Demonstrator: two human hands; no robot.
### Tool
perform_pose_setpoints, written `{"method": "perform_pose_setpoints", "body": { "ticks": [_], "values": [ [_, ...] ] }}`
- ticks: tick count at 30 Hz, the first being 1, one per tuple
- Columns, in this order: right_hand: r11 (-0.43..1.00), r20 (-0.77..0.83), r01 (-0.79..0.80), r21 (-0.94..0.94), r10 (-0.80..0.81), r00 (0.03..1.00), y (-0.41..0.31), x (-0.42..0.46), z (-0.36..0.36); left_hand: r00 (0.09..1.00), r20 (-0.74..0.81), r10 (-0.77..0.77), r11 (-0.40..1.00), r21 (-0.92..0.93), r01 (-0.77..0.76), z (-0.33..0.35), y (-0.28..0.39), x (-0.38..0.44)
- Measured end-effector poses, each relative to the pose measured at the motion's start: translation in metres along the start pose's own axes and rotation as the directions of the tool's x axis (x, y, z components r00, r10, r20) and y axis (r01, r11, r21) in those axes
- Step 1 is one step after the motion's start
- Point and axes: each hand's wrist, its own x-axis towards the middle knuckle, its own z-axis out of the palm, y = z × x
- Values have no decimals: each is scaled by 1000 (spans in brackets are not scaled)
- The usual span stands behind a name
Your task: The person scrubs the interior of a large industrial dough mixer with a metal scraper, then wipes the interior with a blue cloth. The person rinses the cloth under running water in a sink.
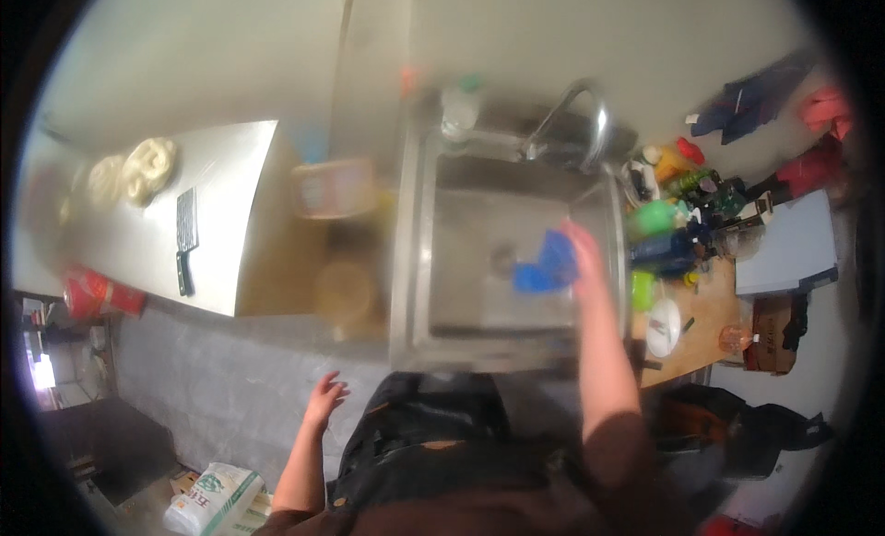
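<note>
A blue cloth (546, 266) hangs bunched from my right hand (583, 256), which grips it over the basin of a stainless steel sink (470, 308). The sink's drain (503, 258) lies just left of the cloth. Behind the basin curves a chrome gooseneck faucet (600, 121). My left hand (326, 400) is low at my left side, over the grey floor. Its fingers are apart and hold nothing. Motion and a smeared view blur the cloth and the right fingers.
On the metal-topped table (221, 211) at left lie a cleaver (185, 239) and pale dough-like coils (148, 168). A plastic bottle (460, 114) stands behind the sink. Several bottles (653, 218) and a white bowl (662, 327) crowd the wooden surface (712, 308) at right. A printed sack (218, 498) rests low at left.
</note>
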Motion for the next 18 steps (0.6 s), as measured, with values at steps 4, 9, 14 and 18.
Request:
{"method": "perform_pose_setpoints", "body": {
  "ticks": [4,9,14,18],
  "values": [
    [779,-46,318,-540,-405,913,7,129,8,991,-135,27,995,-96,-40,14,10,-11],
    [592,112,356,-723,-408,906,-9,147,58,931,-365,-8,975,-210,-74,37,0,-56],
    [371,347,598,-711,-555,756,49,183,44,913,-406,42,977,-173,-121,119,41,-59],
    [480,454,588,-651,-374,809,32,149,43,928,-242,282,943,-106,-314,207,110,-14]
  ]
}}
